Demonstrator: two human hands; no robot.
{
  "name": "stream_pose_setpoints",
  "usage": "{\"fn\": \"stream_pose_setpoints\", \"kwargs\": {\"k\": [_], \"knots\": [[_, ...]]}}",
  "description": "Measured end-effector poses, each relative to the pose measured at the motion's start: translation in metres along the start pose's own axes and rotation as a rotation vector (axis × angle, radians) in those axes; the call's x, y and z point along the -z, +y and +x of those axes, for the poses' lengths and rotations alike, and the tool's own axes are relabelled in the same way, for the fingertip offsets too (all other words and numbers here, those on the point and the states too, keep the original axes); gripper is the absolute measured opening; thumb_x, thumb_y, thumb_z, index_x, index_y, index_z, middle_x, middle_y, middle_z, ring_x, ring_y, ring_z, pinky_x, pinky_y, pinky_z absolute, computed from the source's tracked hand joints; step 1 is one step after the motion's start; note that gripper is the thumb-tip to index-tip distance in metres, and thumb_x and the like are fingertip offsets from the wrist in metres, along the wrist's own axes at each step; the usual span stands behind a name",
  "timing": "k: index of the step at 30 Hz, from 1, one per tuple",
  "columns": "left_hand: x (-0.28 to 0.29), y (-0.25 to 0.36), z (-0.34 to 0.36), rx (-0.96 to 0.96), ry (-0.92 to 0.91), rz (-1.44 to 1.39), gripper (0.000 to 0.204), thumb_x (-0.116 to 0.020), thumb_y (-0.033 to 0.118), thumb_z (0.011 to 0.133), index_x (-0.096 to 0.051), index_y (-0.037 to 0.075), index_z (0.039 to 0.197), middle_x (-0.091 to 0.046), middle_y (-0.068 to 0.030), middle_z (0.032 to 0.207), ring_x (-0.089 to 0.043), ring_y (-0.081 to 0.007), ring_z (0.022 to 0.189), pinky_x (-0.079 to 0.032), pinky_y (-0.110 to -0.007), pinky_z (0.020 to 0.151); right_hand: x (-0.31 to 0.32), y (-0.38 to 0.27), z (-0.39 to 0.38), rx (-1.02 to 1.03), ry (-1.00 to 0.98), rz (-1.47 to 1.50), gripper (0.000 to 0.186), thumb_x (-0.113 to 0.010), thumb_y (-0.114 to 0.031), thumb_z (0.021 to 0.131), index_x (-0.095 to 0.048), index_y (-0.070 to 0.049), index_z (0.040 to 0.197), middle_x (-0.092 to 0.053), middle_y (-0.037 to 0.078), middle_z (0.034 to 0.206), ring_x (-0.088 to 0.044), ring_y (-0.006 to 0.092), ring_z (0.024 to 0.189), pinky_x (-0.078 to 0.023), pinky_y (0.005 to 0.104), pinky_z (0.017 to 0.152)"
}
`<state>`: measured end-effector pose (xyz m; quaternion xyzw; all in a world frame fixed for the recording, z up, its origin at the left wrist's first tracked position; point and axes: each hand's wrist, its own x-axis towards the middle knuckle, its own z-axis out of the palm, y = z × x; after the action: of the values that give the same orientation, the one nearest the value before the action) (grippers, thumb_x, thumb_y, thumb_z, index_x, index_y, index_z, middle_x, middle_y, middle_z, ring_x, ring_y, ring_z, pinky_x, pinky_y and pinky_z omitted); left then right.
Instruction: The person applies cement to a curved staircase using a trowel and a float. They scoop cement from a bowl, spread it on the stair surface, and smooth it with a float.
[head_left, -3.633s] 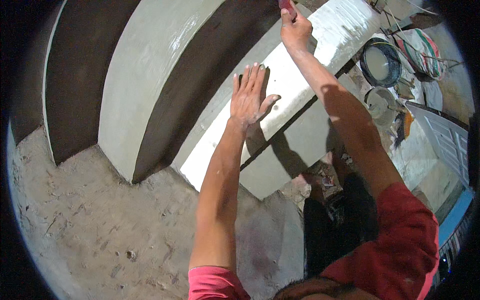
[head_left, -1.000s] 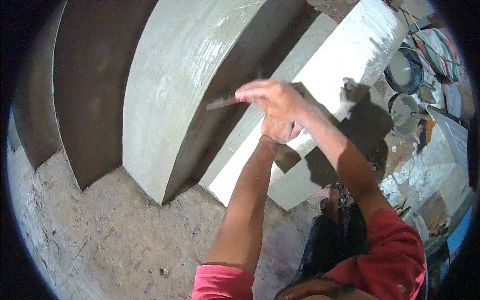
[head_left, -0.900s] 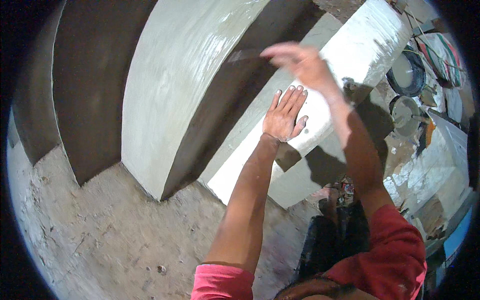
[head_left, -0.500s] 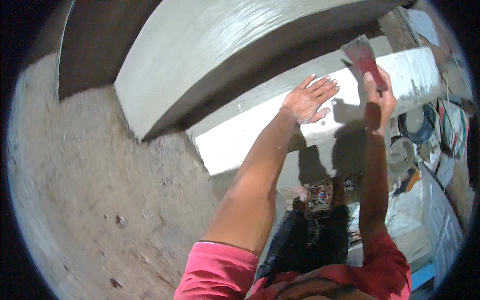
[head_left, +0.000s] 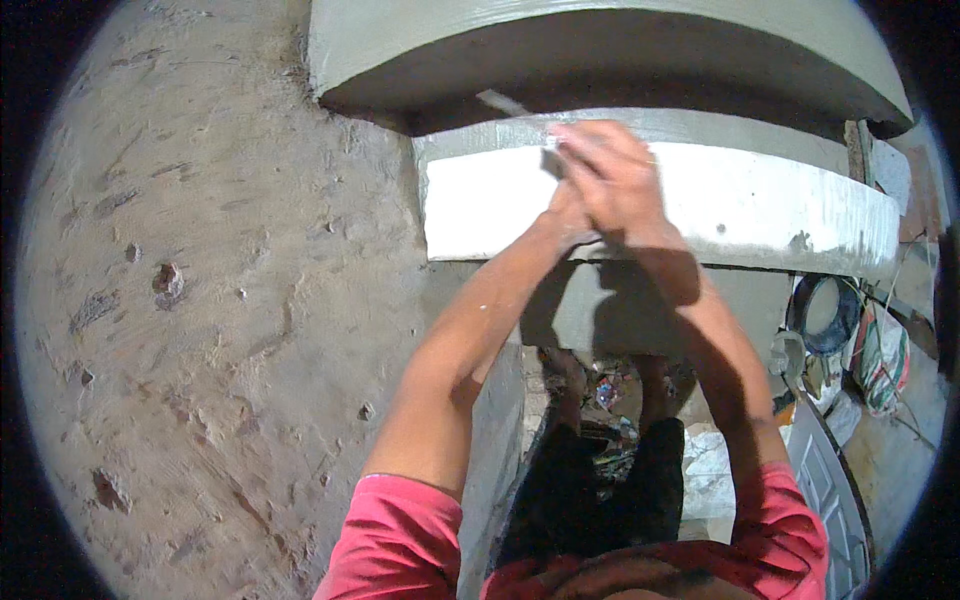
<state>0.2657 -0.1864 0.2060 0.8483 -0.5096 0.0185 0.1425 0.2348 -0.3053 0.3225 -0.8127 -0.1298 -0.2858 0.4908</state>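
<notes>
My right hand [head_left: 612, 176] is raised in front of a white plastered ledge [head_left: 760, 205] and is shut on a scraper. The scraper's thin metal blade [head_left: 499, 102] sticks out up and to the left, its tip under the dark underside of the grey curved slab [head_left: 600, 40] above. My left hand [head_left: 562, 205] is up against the same ledge, right behind and under my right hand, which hides most of it. I cannot see its fingers. Both forearms rise from pink sleeves at the lower edge.
A rough, pitted cement wall [head_left: 200, 300] fills the left. Far below between my legs lies rubble [head_left: 610, 390]. At the lower right are a round bucket [head_left: 825, 315], a striped sack [head_left: 880, 350] and a white panelled door leaf [head_left: 830, 480].
My right hand with the scraper has come left and now sits over my left hand on the ledge. The view has swung, so the ledge now runs level across the top.
</notes>
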Motion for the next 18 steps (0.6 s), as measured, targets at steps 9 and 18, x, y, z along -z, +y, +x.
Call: {"fn": "stream_pose_setpoints", "kwargs": {"k": [9, 18], "knots": [[0.008, -0.025, -0.050, 0.179, -0.019, -0.183, 0.068, -0.047, 0.050, 0.106, -0.034, 0.015, 0.163, -0.031, -0.0081, 0.172, -0.025, -0.0242, 0.160, -0.015, -0.050, 0.132, -0.163, -0.023, 0.055, 0.132, -0.154, 0.040, 0.033, -0.076, -0.014, 0.085, -0.073, -0.006, 0.116, -0.072, 0.010, 0.106, -0.069, 0.0298, 0.102, -0.060, 0.0427, 0.086], [0.025, -0.029, -0.038, 0.325, -0.539, -0.190, 0.067, -0.048, 0.044, 0.101, -0.042, 0.010, 0.159, -0.036, -0.0110, 0.169, -0.028, -0.0248, 0.158, -0.017, -0.043, 0.133, -0.066, 0.010, 0.085, 0.035, 0.055, -0.130, 0.020, -0.077, -0.013, 0.091, -0.079, -0.002, 0.108, -0.077, 0.015, 0.099, -0.077, 0.0250, 0.087, -0.063, 0.0356, 0.074]]}}
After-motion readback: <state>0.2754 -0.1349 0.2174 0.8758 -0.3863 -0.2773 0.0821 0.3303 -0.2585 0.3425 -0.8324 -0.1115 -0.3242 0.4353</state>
